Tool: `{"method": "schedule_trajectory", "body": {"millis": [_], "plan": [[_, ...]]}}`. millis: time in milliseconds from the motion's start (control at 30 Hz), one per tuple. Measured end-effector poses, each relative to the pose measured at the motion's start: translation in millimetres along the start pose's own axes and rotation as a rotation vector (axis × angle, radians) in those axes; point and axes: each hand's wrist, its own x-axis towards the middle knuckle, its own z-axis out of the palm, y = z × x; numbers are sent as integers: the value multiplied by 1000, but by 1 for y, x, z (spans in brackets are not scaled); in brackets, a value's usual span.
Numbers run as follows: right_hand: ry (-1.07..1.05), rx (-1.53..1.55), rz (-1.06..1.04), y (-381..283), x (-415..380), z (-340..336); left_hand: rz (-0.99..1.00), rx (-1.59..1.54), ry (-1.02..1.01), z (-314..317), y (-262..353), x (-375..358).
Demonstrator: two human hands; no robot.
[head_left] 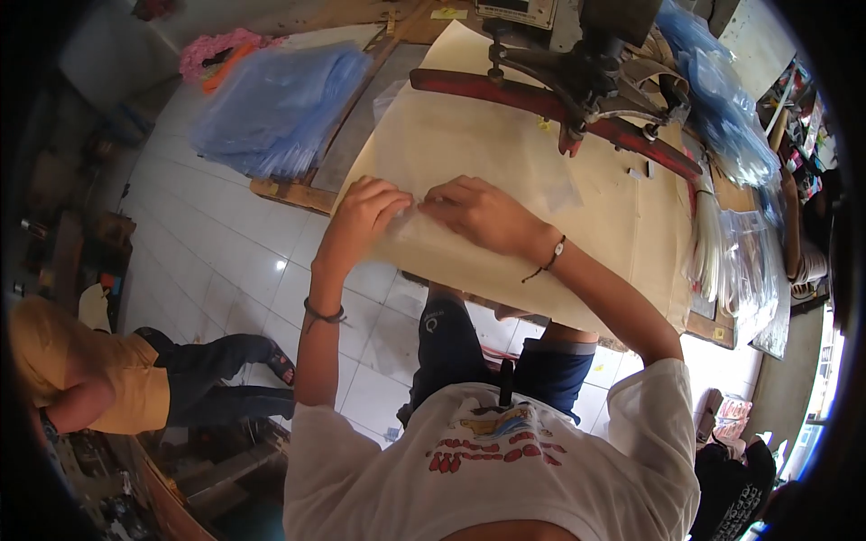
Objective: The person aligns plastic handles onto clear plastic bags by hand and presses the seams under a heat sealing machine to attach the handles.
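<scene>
**A:** What surrounds the hands?

**B:** Both meet at the near edge of a cream-covered worktop [622, 225]. The left hand [361, 221] and right hand [478, 214] sit close together, fingers curled down, pinching a clear plastic bag [505, 194] that lies flat on the cream surface. At twelve o'clock from the hands, a red-armed machine [577, 99] stretches across the far side of the worktop, its dark metal head over the middle. At ten o'clock, a stack of bluish plastic bags [275, 108] rests on a wooden pallet [293, 194]. At two and three o'clock, more clear bags [744, 261] hang off the worktop's right side.

**A:** Is there room to move?

**B:** The cream surface between the hands and the machine is open. To the left, the worktop ends just past the left hand, over a white tiled floor [225, 270]. At eight o'clock, another person in a yellow shirt [99, 370] sits on that floor, well apart.

**A:** Anything hard to see?

**B:** The bag is see-through, so its edges mostly vanish against the cream; only a faint outline and shine show. The fingertips hide the pinched part. The far right corner is cluttered and dark, and the picture's rounded edges cut it off.
</scene>
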Motion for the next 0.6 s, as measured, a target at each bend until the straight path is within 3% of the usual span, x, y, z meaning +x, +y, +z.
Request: {"method": "schedule_trajectory", "body": {"millis": [233, 467, 600], "plan": [[-85, -12, 12, -5, -4, -6, -63, -1, 95, 12, 15, -25], [-125, -11, -13, 1, -9, -6, -82, 59, 375, 46, 11, -45], [-137, -20, -16, 3, -9, -4, -366, 35, 598, 62, 45, -41]]}}
